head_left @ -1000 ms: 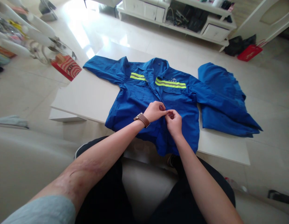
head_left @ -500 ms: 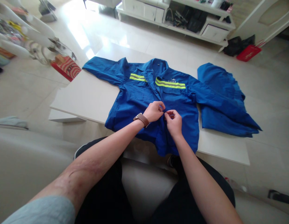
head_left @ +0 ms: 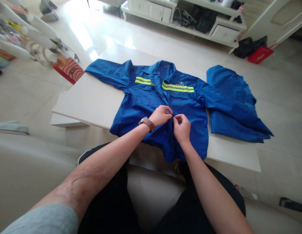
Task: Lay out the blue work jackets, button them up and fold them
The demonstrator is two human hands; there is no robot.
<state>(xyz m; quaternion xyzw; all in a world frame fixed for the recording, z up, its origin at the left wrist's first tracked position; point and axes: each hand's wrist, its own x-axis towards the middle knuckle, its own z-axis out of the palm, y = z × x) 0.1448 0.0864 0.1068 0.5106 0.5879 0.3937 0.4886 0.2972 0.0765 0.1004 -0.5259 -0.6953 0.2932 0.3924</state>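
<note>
A blue jacket point(head_left: 146, 97) with yellow-and-grey reflective strips lies front up across a white table point(head_left: 85, 100), its collar away from me. My left hand point(head_left: 162, 115), with a brown watch on the wrist, pinches the jacket's front edge near the middle. Close beside it on the right, my right hand point(head_left: 182, 128) is closed on the same front opening, fingertips nearly meeting the left ones. Any button between the fingertips is too small to make out. Folded blue cloth point(head_left: 229, 87) lies at the table's right, partly under the jacket's sleeve.
A white cabinet point(head_left: 151, 11) stands beyond the table. A red bag point(head_left: 260, 56) is on the floor at the back right, and a red-and-white paper bag point(head_left: 70, 70) is at the left. My legs and a pale sofa point(head_left: 31, 169) are at the near side.
Both hands stay at the jacket's front with only slight finger movement. The jacket and folded cloth lie as before.
</note>
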